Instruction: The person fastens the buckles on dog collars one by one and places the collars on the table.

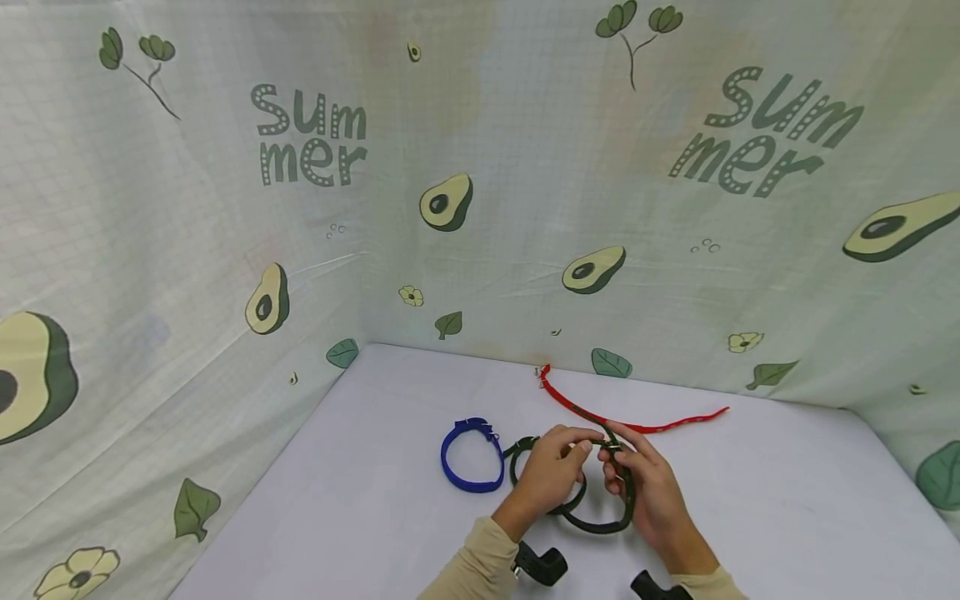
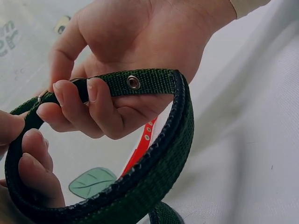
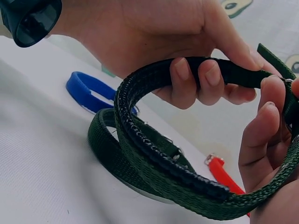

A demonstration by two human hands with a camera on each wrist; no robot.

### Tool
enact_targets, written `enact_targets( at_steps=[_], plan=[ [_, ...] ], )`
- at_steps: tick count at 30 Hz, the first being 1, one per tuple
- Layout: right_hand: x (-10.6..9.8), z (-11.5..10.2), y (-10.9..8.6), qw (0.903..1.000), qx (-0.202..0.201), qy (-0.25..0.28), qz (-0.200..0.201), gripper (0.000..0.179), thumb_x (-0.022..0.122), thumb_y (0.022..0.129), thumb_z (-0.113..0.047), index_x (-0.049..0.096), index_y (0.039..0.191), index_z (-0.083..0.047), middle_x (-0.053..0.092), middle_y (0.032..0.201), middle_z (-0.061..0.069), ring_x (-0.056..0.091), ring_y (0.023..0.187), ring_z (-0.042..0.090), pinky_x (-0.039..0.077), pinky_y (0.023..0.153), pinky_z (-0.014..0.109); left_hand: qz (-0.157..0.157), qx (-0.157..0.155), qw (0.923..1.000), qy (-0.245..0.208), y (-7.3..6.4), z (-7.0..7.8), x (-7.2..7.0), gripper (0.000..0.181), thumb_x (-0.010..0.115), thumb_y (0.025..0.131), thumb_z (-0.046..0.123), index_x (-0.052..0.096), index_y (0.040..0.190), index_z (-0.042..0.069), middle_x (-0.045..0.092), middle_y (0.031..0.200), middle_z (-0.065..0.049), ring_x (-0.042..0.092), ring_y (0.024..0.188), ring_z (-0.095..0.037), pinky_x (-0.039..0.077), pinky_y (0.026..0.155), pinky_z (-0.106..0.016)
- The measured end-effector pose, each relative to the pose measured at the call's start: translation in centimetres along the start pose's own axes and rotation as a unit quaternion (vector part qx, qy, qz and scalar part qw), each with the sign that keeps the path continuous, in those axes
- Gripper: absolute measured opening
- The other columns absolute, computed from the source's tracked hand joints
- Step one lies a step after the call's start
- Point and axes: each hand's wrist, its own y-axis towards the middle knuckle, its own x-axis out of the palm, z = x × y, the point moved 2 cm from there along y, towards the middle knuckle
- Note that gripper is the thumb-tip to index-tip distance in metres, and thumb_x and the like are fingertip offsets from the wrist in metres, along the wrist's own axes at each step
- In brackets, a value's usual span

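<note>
A dark green webbing collar [image 1: 600, 527] with a black padded lining hangs in a loop between both hands. My left hand [image 1: 551, 471] pinches its strap close to the metal buckle [image 1: 612, 447]. On the other side my right hand [image 1: 652, 492] grips the collar, fingers curled round the band. In the left wrist view a metal eyelet [image 2: 133, 82] shows in the strap over the right palm. The strap's free end [image 3: 275, 60] sticks out past the fingertips in the right wrist view.
A second dark green collar [image 3: 100, 140] lies looped on the white table [image 1: 360, 500], partly behind the left hand. Left of it is a buckled blue collar [image 1: 472, 486]. A red collar [image 1: 652, 429] stretches out beyond the hands. Printed curtains [image 1: 510, 183] stand round the table.
</note>
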Motion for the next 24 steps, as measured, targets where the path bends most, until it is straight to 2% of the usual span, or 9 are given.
enact_targets(
  at_steps=[6,14,24],
  plan=[
    [0.05,-0.05,-0.05,1.0000,-0.001,-0.002,0.000,0.037,0.040,0.104,-0.002,0.055,0.135,-0.016,0.067,0.094,0.004,0.059,0.074,0.011,0.048,0.061,0.022,0.008,0.005,0.9998,-0.020,-0.05,0.08,-0.14,0.020,0.060,0.102,0.024,0.074,0.117,0.022,0.060,0.103,0.008,0.062,0.062,-0.010,0.050,0.060,-0.022],
    [0.23,-0.11,-0.11,0.9998,-0.003,-0.011,0.015,0.037,0.042,0.104,-0.002,0.047,0.140,-0.003,0.067,0.093,0.004,0.059,0.074,0.012,0.047,0.061,0.023,0.023,0.015,0.9986,-0.046,-0.05,-0.03,-0.24,0.017,0.065,0.099,0.023,0.075,0.112,0.020,0.062,0.103,0.009,0.065,0.063,-0.021,0.047,0.057,-0.020],
    [0.25,-0.05,-0.12,0.9994,-0.001,0.003,0.034,0.031,0.042,0.104,-0.003,0.050,0.134,-0.007,0.067,0.092,0.003,0.059,0.073,0.011,0.047,0.060,0.023,0.012,0.008,0.9979,-0.064,0.07,-0.10,-0.43,0.018,0.066,0.099,0.026,0.073,0.113,0.018,0.065,0.104,0.009,0.060,0.061,-0.007,0.043,0.052,-0.019]
  ],
)
